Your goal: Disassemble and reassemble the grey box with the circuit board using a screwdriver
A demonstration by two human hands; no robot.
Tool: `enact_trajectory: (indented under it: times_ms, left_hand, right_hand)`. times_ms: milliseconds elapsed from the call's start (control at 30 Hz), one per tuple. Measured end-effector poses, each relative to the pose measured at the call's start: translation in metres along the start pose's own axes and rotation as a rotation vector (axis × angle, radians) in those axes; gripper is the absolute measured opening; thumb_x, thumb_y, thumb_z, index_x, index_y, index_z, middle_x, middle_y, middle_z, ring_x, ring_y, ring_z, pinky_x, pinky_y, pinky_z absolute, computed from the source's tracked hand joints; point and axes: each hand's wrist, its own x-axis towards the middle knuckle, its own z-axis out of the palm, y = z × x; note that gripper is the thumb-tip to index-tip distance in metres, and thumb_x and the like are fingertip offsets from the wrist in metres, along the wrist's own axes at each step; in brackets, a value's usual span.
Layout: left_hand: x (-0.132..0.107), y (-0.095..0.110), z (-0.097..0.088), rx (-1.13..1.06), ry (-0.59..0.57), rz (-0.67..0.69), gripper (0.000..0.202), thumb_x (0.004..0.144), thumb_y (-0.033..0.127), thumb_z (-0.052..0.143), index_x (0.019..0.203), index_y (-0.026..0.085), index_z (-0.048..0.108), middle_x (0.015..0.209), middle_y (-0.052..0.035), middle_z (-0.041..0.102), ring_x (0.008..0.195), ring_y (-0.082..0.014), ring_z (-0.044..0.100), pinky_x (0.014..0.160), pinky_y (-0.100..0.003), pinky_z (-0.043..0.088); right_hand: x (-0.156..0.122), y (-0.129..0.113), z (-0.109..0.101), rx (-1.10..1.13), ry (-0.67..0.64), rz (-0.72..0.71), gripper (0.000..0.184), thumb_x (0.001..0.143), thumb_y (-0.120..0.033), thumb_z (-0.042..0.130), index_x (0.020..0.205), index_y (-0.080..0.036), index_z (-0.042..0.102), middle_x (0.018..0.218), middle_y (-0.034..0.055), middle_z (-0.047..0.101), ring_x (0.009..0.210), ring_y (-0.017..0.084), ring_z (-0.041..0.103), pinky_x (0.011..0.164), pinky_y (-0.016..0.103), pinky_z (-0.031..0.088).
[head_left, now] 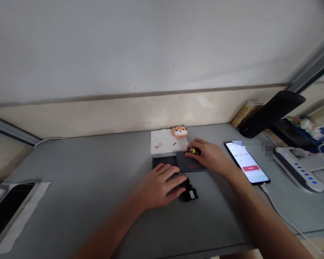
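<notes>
In my right hand (203, 153) is a small screwdriver (196, 151) with a yellow-and-black handle, held in closed fingers. Its thin shaft points left over a flat dark grey casing (190, 163). Beside that casing, to its left, is a shallow dark tray-like shell (164, 160). My left hand (160, 185) has its fingers spread, over the shell's front edge and the left side of a small black-and-green circuit board (189, 194). The board lies on the table in front of the casing, partly hidden by those fingers. What the left fingertips touch I cannot make out.
Several tiny dark screws (157, 146) lie on white paper (164, 136), with an orange animal-faced case (180, 131) at its back. A lit phone (247, 163) with a cable is at right, near a power strip (304, 171) and a black cylinder (272, 113). A dark-screened device (10, 205) sits far left.
</notes>
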Motion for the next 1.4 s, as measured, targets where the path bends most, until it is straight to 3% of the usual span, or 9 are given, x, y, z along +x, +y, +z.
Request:
enact_trajectory:
  times_ms: [100,233,333,467,700,1067,1400]
  left_hand:
    - [-0.001,-0.017,-0.013,0.084,0.106,-0.087,0.024,0.103,0.019,0.048,0.110,0.021,0.070,0.099,-0.0071,0.070,0.090,-0.0191,0.066,0.084,-0.033,0.053]
    - [-0.009,-0.045,-0.023,0.184,0.200,-0.271,0.024,0.101,0.015,0.045,0.098,0.021,0.068,0.081,-0.0035,0.070,0.076,-0.0181,0.065,0.076,-0.032,0.051]
    - [-0.017,-0.060,-0.023,0.138,0.169,-0.403,0.022,0.096,0.016,0.044,0.085,0.021,0.062,0.074,-0.0021,0.067,0.067,-0.0172,0.062,0.068,-0.030,0.049]
    - [-0.022,-0.066,-0.021,0.043,0.043,-0.532,0.017,0.087,0.017,0.044,0.074,0.022,0.054,0.066,0.0007,0.060,0.061,-0.0157,0.056,0.061,-0.027,0.044]
    - [-0.018,-0.063,-0.018,-0.013,-0.032,-0.504,0.022,0.087,0.017,0.039,0.067,0.022,0.046,0.064,0.0001,0.055,0.063,-0.0174,0.054,0.062,-0.028,0.042]
    - [-0.020,-0.063,-0.021,-0.108,0.011,-0.574,0.016,0.087,0.017,0.034,0.073,0.023,0.037,0.068,0.0013,0.049,0.064,-0.0167,0.048,0.064,-0.028,0.038]
    - [-0.020,-0.063,-0.023,-0.115,0.027,-0.524,0.017,0.085,0.013,0.034,0.072,0.024,0.034,0.067,0.0009,0.045,0.063,-0.0174,0.045,0.064,-0.029,0.037]
  right_hand:
    - [0.001,0.002,0.001,0.019,-0.010,-0.008,0.012,0.096,-0.033,0.064,0.099,-0.024,0.072,0.102,0.0055,0.073,0.086,0.023,0.069,0.071,0.032,0.044]
    - [0.001,0.007,0.003,0.069,0.020,-0.055,0.011,0.096,-0.030,0.062,0.096,-0.024,0.071,0.099,0.0049,0.071,0.083,0.021,0.068,0.072,0.031,0.046]
    - [0.001,0.008,0.002,0.075,0.011,-0.067,0.010,0.097,-0.028,0.061,0.096,-0.024,0.070,0.100,0.0052,0.071,0.084,0.021,0.068,0.073,0.031,0.047]
    - [0.001,0.005,-0.001,0.032,-0.019,-0.039,0.013,0.098,-0.031,0.060,0.096,-0.023,0.070,0.102,0.0064,0.071,0.086,0.023,0.069,0.073,0.033,0.047]
    - [0.001,0.000,0.000,0.023,-0.030,-0.115,0.012,0.096,-0.030,0.064,0.099,-0.020,0.069,0.099,0.0090,0.074,0.092,0.026,0.069,0.082,0.036,0.049]
    - [0.001,0.004,0.001,0.143,-0.002,-0.096,0.009,0.094,-0.028,0.066,0.097,-0.021,0.069,0.098,0.0079,0.075,0.089,0.024,0.068,0.079,0.034,0.049]
    - [0.002,0.003,0.002,0.194,-0.022,-0.055,0.006,0.094,-0.025,0.066,0.099,-0.022,0.067,0.098,0.0058,0.073,0.093,0.023,0.067,0.081,0.033,0.048]
